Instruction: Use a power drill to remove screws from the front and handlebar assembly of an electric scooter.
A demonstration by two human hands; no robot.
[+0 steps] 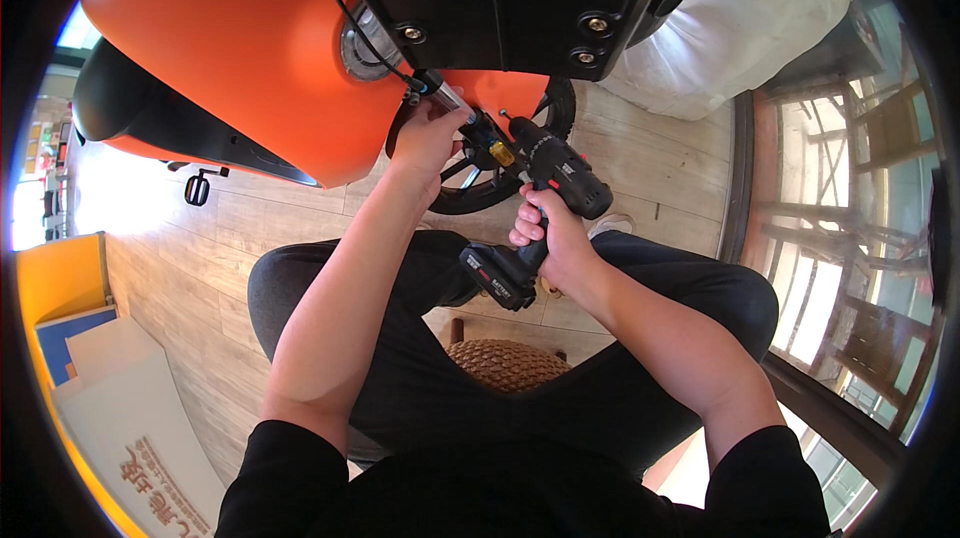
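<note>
From the head view, our right hand (552,231) is wrapped around the handle of a black pistol-shaped cordless drill (568,176). Up and left of that grip, our left hand (425,145) has its fingertips at a silver metal fork tube (449,96), beside a rounded glossy orange body shell (235,48). We judge this to be drill work at the fork; the next move seems to call for steady alignment. We cannot tell whether the left fingers pinch or merely touch, nor whether the bit meets anything.

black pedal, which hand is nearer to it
Left. The left hand is to the right of the black pedal, at the metal tube; the right hand, gripping the black drill, is farther right.
</note>
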